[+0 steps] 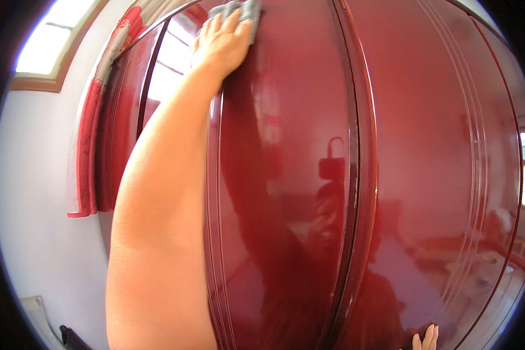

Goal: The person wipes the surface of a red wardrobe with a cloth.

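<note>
My left arm stretches up across the front of a glossy dark red wardrobe (297, 76). At its top, my left hand (221, 46) presses a grey cloth (252, 13) flat against a door panel, with the fingers spread over the cloth. Part of the cloth lies hidden beneath the palm. Low on the right, only the fingertips of my right hand (427, 338) show. They rest stretched out against the wardrobe's surface and hold nothing visible; the rest of that hand is out of the picture.
A dark vertical seam (356, 146) divides the wardrobe doors. A red curtain (87, 146) hangs at the left, beside a white wall (35, 175) and a wood-framed window (46, 46). A dark object (73, 338) lies at the lower left. Reflections cover the shiny doors.
</note>
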`<state>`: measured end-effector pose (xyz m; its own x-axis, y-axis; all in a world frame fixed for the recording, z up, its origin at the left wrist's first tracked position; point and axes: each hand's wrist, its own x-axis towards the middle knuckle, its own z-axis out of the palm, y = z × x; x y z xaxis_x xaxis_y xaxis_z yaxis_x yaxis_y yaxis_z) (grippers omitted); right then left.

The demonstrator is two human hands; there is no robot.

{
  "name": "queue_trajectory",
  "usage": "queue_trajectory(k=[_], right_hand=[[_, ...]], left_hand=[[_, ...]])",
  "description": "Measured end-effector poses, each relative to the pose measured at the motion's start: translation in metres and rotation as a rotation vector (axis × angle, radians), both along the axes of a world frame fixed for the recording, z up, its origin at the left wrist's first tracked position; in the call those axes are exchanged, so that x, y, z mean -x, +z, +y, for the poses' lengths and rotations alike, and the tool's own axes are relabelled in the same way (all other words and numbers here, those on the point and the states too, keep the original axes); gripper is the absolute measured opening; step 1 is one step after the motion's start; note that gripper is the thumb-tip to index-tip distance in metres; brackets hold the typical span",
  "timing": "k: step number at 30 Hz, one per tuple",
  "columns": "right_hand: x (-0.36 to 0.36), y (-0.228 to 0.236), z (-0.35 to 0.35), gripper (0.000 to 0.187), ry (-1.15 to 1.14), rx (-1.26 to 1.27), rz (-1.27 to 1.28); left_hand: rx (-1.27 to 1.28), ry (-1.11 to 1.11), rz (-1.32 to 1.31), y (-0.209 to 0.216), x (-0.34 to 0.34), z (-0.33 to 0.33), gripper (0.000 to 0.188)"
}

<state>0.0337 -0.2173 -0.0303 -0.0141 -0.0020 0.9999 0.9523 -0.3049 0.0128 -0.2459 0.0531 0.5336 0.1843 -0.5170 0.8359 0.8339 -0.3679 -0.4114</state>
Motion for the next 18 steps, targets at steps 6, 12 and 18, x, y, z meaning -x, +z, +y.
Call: queue_trajectory(k=[6, 12, 18], right_hand=[[0.0, 0.003, 0.003, 0.038, -0.006, -0.038, -0.008], [0.002, 0.009, -0.001, 0.038, -0.009, -0.036, 0.001], [0.003, 0.015, -0.004, 0.039, 0.004, -0.024, -0.017]], left_hand=[[0.369, -0.155, -0.294, -0.013, 0.094, 0.072, 0.064], [0.487, -0.214, -0.395, -0.03, 0.092, 0.069, 0.072], [0.494, -0.199, -0.405, -0.057, 0.079, 0.046, 0.072]])
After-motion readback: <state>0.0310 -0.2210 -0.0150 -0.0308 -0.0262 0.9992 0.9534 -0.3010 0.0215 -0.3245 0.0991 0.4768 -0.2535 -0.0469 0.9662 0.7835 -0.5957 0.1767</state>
